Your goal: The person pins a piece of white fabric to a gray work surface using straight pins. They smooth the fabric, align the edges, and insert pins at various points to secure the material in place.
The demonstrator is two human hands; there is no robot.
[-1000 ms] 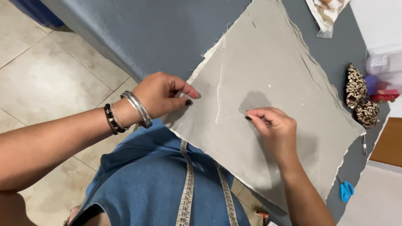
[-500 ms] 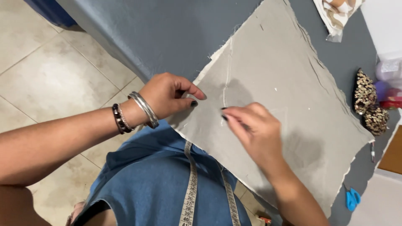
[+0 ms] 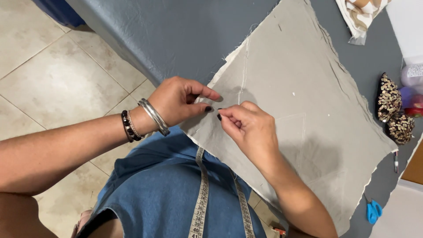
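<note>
A frayed beige fabric piece (image 3: 304,83) lies flat on the table covered in grey-blue cloth (image 3: 176,31). My left hand (image 3: 178,101), with bracelets at the wrist, pinches the fabric's near corner at the table edge. My right hand (image 3: 249,130) rests on the fabric just to the right, its thumb and forefinger pinched together and almost touching the left fingertips. Whether something tiny sits between the right fingers cannot be told. A measuring tape (image 3: 200,198) hangs down over my blue denim front.
Leopard-print fabric items (image 3: 394,110) lie at the table's right side, next to plastic containers (image 3: 412,88). Blue-handled scissors (image 3: 373,210) and a pen (image 3: 395,161) sit near the fabric's right edge. A patterned bag (image 3: 361,13) lies at the top. Tiled floor (image 3: 57,83) is on the left.
My right hand has slid left across the fabric from its middle to the near corner, meeting my left hand's fingertips. My left hand stayed pinched on the corner.
</note>
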